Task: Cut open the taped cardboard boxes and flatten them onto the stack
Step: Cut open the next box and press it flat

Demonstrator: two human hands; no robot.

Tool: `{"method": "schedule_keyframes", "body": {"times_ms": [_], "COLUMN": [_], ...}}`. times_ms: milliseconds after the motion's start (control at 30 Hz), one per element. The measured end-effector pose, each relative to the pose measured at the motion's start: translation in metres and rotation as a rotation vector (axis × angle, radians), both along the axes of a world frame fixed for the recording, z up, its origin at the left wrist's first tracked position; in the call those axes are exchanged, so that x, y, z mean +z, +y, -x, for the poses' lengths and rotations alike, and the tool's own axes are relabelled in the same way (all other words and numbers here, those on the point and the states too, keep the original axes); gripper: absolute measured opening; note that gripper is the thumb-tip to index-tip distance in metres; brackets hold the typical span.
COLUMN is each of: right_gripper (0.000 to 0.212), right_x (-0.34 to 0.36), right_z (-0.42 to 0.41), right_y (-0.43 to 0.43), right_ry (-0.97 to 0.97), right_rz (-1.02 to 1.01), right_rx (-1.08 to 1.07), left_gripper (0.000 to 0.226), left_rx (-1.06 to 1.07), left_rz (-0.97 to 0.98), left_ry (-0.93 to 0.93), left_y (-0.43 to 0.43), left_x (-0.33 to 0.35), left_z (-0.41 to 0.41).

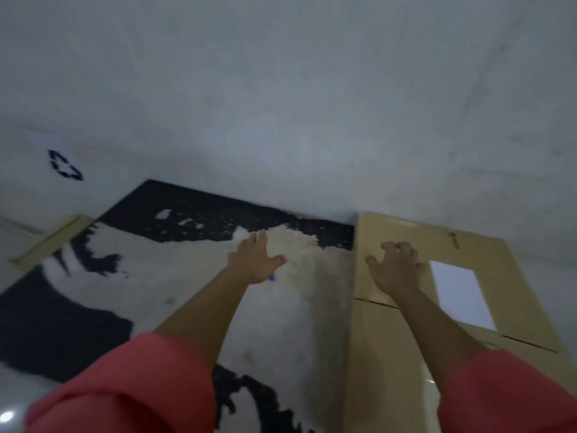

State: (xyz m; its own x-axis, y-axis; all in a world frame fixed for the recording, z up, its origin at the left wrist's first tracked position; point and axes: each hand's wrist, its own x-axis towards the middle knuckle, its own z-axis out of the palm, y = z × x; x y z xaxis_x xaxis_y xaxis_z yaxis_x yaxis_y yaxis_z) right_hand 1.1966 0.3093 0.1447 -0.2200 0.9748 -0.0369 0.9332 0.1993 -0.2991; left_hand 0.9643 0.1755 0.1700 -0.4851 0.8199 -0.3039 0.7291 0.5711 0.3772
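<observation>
Tan cardboard box (390, 339) at right against the wall (281, 89), white label (462, 295) on top; right hand (395, 267) over its top beside the label, fingers (402, 246) spread, half bent, gripping nothing; left hand (256, 259) flat, fingers straight, above black-and-white mat (62, 323), apart from the box

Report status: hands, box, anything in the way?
Left hand open, on black-and-white sheet. Right hand fingers bent on cardboard box, beside white label. Nothing blocking in view.
</observation>
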Motion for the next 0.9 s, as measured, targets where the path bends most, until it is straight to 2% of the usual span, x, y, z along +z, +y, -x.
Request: {"method": "schedule_keyframes", "body": {"times_ms": [267,433,633,900], "right_gripper": [0.052,0.055,0.056,0.054], "right_x": [0.024,0.032,0.042,0.033], "right_z": [0.177,0.277,0.407,0.589], "right_y": [-0.113,-0.158,-0.187,-0.221], "right_ry": [0.066,0.063,0.046,0.098], "right_rz": [0.036,0.099,0.054,0.131], "right_rx": [0.197,0.321,0.407,0.526], "left_gripper": [0.084,0.086,0.08,0.08], "left_rx": [0.066,0.156,0.218,0.312], "left_rz": [0.005,0.001,-0.018,-0.017], "left_ry": [0.103,0.096,0.169,0.114], "left_y": [-0.138,-0.203,-0.254,-0.295], "left_x": [0.036,0.041,0.057,0.051], "left_z": [0.16,0.25,0.353,0.516]}}
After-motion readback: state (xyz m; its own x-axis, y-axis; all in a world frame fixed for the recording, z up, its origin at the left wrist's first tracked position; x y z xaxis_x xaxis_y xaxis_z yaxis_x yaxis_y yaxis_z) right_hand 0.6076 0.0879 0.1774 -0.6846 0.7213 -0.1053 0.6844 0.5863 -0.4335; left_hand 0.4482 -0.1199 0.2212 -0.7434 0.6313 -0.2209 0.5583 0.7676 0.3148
